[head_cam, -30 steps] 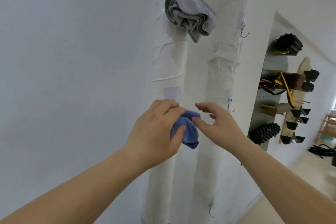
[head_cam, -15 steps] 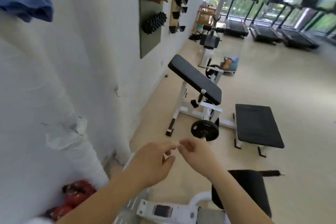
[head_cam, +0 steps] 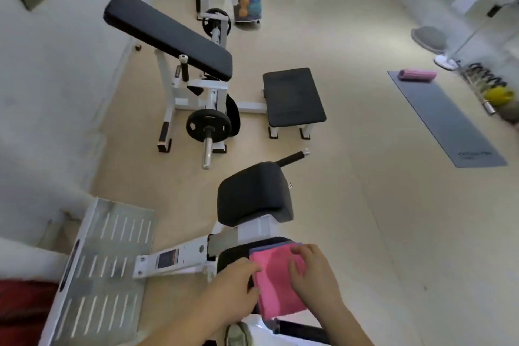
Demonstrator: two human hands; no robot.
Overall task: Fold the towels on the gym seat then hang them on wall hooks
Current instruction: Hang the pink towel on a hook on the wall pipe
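Head view: left hand, right hand flat, fingers spread, on pink towel; labels unreadable.

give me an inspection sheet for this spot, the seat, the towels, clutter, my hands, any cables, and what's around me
Surface: black gym seat, mostly covered by the towels and hands.
Job's things: pink towel on top of the stack; the edge of a purple towel shows beneath it.
Clutter: nothing seen on the seat.
Hands: left hand at the pink towel's left edge; right hand flat on top of it. Neither has lifted it.
Cables: nothing seen.
Surroundings: slotted metal footplate to the left, incline bench with a weight plate ahead, flat bench, grey mat with a pink roller to the right.
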